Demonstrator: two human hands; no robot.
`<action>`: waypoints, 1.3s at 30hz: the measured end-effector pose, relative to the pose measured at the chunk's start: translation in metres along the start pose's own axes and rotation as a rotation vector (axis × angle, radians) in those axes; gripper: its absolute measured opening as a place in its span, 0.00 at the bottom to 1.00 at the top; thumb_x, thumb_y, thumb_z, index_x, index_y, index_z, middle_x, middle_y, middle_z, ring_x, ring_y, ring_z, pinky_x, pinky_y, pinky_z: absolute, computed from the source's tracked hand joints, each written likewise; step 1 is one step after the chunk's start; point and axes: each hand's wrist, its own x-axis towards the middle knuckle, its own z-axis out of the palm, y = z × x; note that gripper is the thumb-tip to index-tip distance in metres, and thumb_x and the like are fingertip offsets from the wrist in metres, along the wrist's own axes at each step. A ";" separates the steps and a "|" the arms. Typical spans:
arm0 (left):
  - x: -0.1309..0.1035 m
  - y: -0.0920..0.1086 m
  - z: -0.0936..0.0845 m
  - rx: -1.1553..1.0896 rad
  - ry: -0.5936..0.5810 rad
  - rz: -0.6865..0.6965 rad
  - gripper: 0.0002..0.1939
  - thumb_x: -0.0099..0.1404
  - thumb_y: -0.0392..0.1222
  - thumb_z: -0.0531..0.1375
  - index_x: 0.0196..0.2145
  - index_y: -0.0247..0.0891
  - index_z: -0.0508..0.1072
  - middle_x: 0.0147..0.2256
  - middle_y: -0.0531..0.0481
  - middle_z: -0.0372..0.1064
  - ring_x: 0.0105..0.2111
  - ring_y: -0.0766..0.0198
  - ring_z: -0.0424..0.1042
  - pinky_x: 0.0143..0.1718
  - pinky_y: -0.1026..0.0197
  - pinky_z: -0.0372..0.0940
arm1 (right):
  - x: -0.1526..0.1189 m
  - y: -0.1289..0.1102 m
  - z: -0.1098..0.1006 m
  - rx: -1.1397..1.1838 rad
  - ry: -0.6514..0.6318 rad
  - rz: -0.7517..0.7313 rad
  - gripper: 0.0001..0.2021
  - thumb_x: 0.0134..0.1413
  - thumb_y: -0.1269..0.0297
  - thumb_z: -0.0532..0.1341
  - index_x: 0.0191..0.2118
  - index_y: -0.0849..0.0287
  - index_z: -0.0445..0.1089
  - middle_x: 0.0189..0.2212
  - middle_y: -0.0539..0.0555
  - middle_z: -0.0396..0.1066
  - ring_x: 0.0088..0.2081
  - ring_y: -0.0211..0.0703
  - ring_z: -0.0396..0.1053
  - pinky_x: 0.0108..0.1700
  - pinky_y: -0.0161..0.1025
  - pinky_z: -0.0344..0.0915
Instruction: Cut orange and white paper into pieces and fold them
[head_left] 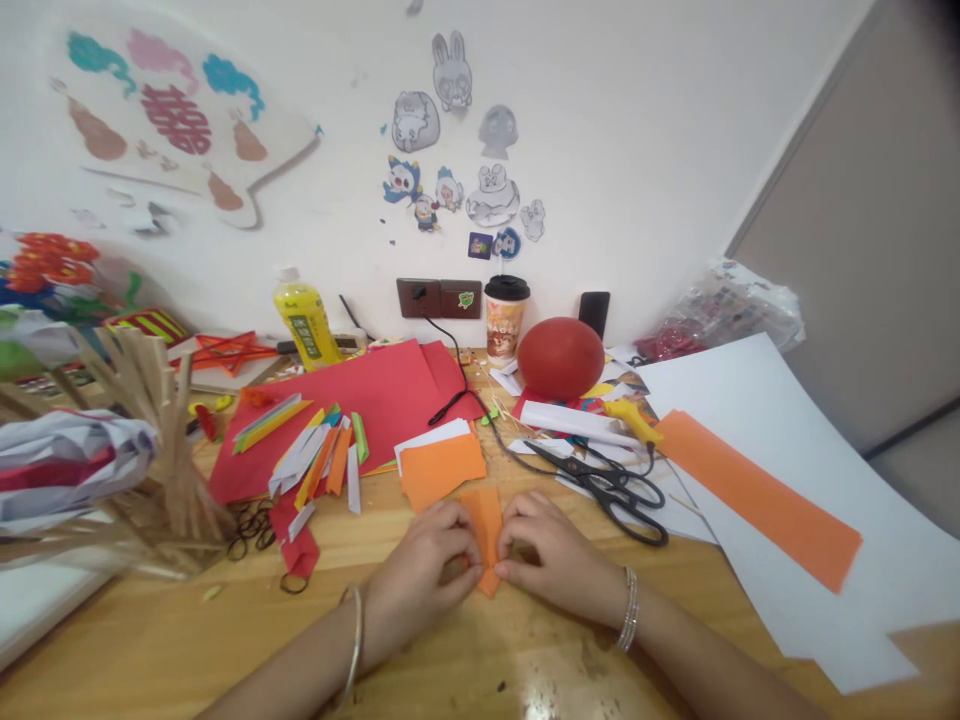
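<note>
A small folded piece of orange paper (486, 520) lies on the wooden table between my two hands. My left hand (439, 555) pinches its left edge, thumb and fingers drawn together. From the other side, my right hand (544, 550) has its fingers curled onto the right edge. A crease seems to run lengthwise down the paper. Just beyond my fingers rests a stack of orange and white paper pieces (444, 465). Black scissors (607, 485) lie to the right of my right hand, blades pointing left.
Folded paper strips (322, 455) lie on red sheets (375, 390) at left. A bundle of wooden sticks (176, 430) stands far left. A red balloon (561, 358), a lidded cup (506, 318) and a yellow bottle (306, 320) stand behind. An orange strip (757, 500) rests on white sheets (817, 600).
</note>
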 end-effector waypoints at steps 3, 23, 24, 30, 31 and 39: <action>0.000 0.001 0.004 0.028 0.017 -0.027 0.05 0.53 0.31 0.58 0.23 0.37 0.70 0.32 0.49 0.65 0.34 0.62 0.65 0.36 0.60 0.61 | 0.000 -0.001 0.002 -0.011 0.013 0.009 0.06 0.44 0.72 0.65 0.26 0.58 0.67 0.32 0.49 0.64 0.38 0.41 0.61 0.41 0.38 0.58; 0.000 0.009 0.009 0.175 0.038 -0.159 0.03 0.53 0.36 0.61 0.24 0.38 0.69 0.31 0.50 0.65 0.34 0.59 0.65 0.35 0.58 0.60 | -0.008 -0.010 0.010 -0.099 0.061 0.044 0.09 0.44 0.65 0.64 0.28 0.57 0.61 0.33 0.49 0.60 0.39 0.42 0.58 0.41 0.39 0.56; 0.000 0.008 0.009 0.172 0.042 -0.156 0.03 0.54 0.37 0.61 0.24 0.39 0.69 0.31 0.50 0.65 0.34 0.59 0.65 0.35 0.58 0.59 | -0.008 -0.009 0.011 -0.106 0.071 0.050 0.11 0.43 0.63 0.65 0.28 0.57 0.60 0.33 0.48 0.60 0.38 0.42 0.58 0.41 0.39 0.56; 0.001 0.006 0.008 0.165 0.029 -0.163 0.04 0.54 0.38 0.61 0.24 0.39 0.69 0.31 0.51 0.65 0.34 0.59 0.64 0.35 0.58 0.58 | -0.007 -0.007 0.014 -0.109 0.107 0.078 0.15 0.38 0.62 0.67 0.29 0.56 0.59 0.32 0.48 0.59 0.38 0.42 0.57 0.41 0.39 0.56; 0.001 0.006 0.008 0.162 0.021 -0.170 0.04 0.54 0.38 0.61 0.24 0.39 0.69 0.31 0.51 0.65 0.34 0.59 0.64 0.35 0.58 0.58 | -0.007 -0.007 0.014 -0.104 0.108 0.080 0.14 0.38 0.63 0.66 0.29 0.56 0.59 0.32 0.48 0.59 0.38 0.42 0.57 0.40 0.39 0.56; 0.003 0.007 0.005 0.164 -0.004 -0.177 0.03 0.54 0.39 0.61 0.26 0.39 0.69 0.31 0.51 0.65 0.34 0.59 0.65 0.34 0.58 0.58 | -0.006 -0.009 0.013 -0.098 0.098 0.088 0.15 0.36 0.63 0.67 0.29 0.56 0.60 0.33 0.48 0.59 0.38 0.43 0.57 0.41 0.40 0.56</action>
